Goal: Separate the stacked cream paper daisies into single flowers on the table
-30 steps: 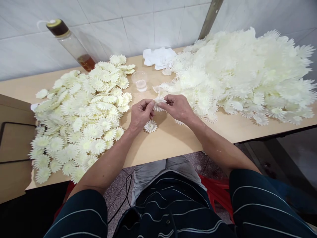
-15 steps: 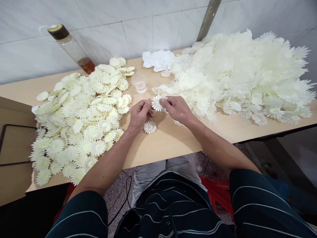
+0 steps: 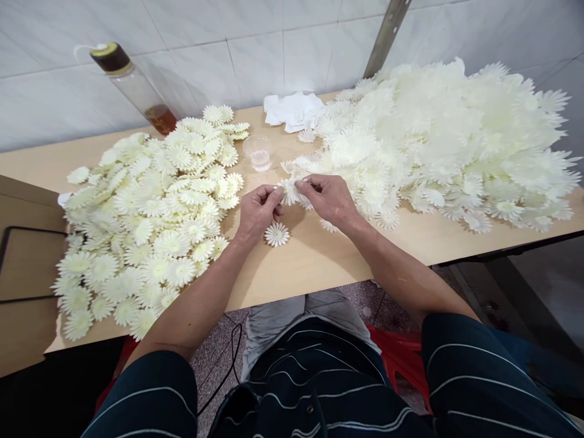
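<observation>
A cream daisy-shaped artificial flower [image 3: 289, 192] is pinched between my two hands above the table. My left hand [image 3: 261, 210] grips its left edge with thumb and forefinger. From the other side my right hand [image 3: 329, 198] holds it, the thumb lying over the petals. Just below my left fingers, a single loose flower [image 3: 277, 234] lies flat on the wood. A broad pile of cream flowers [image 3: 155, 225] spreads to the left of my hands. The larger heap of paler flowers [image 3: 424, 140] rises to the right.
Behind my hands stands a small clear plastic cup [image 3: 260, 159], with crumpled white tissue [image 3: 292, 111] near the wall. A bottle holding brown liquid [image 3: 141, 91] leans in view at the back left. Cardboard [image 3: 31, 267] borders the table's left end. The table's front edge [image 3: 283, 294] runs before my lap.
The flower between my hands has tilted a little, and my right hand's fingers have shifted slightly over it. Both hands keep nearly the same place; the loose flower has not moved.
</observation>
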The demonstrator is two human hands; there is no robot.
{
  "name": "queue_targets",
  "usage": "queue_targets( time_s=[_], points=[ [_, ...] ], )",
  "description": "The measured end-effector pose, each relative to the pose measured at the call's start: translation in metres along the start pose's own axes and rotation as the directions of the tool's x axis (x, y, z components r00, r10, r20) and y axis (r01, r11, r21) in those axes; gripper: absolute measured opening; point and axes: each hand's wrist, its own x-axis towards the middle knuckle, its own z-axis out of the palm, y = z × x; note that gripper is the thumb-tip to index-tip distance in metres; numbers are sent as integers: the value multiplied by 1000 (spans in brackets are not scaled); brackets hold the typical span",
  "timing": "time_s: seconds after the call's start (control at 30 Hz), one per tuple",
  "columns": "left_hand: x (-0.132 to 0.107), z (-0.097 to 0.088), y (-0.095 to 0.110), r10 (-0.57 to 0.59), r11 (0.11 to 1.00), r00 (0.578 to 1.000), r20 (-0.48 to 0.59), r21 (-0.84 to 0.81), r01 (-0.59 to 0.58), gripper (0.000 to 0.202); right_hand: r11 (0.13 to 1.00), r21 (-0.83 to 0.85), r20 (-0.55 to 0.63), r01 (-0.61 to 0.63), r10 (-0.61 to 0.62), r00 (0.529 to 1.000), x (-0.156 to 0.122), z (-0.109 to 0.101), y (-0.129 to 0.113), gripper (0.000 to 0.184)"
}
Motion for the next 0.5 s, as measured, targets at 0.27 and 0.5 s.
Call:
queue_targets(
  time_s=[0.27, 0.5],
  points=[
    [0, 1, 3, -30, 999, 1000, -1, -18, 30, 52, 993, 91, -92, -69, 78, 993, 3, 2, 4, 47],
    [4, -1, 3, -74, 997, 995, -64, -38, 72, 51, 999, -54, -240, 4, -17, 971, 9, -18, 11, 49]
  ],
)
